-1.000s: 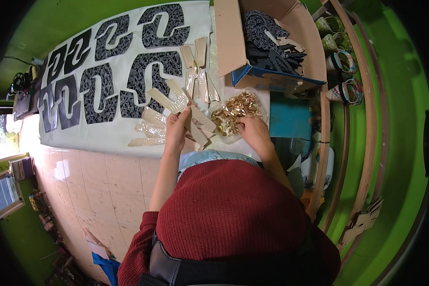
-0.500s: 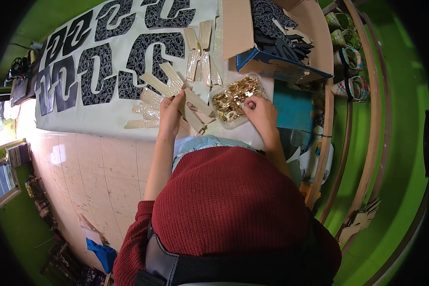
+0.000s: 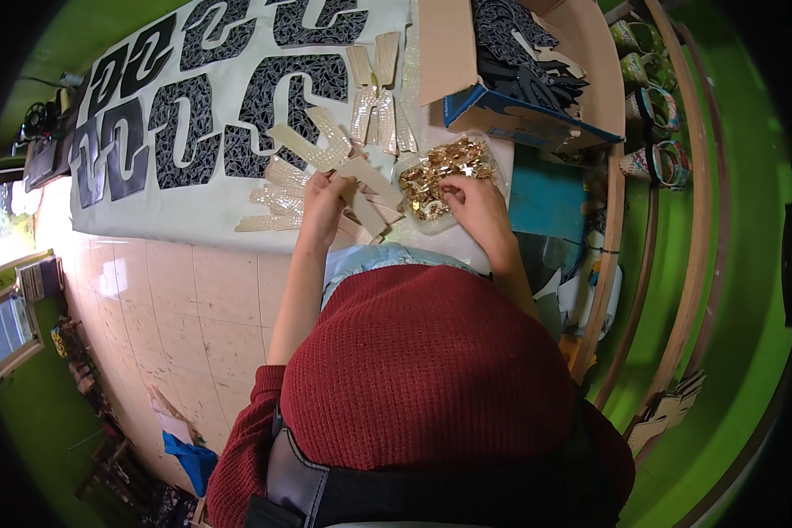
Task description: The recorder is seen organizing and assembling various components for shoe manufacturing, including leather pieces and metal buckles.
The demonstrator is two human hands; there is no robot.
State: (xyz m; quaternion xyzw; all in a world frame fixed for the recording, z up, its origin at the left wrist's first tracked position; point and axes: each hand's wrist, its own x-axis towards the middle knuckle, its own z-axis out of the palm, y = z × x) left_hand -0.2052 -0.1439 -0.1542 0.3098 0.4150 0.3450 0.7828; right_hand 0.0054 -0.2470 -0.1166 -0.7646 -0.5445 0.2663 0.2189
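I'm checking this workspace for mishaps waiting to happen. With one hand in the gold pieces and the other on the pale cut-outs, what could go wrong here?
1. The right hand picks in a loose heap of small gold pieces on a clear wrapper; a nudge could scatter them onto the white sheet or tiled floor.
2. The left hand rests on overlapping pale strips near the sheet's edge; they may slide off.
3. The open cardboard box stands close behind the heap, so a reach might knock it.

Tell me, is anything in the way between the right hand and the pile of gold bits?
Nothing visible is. The right hand already rests at the edge of the gold bits, fingertips touching them. The left hand is off to the side on the cream strips.
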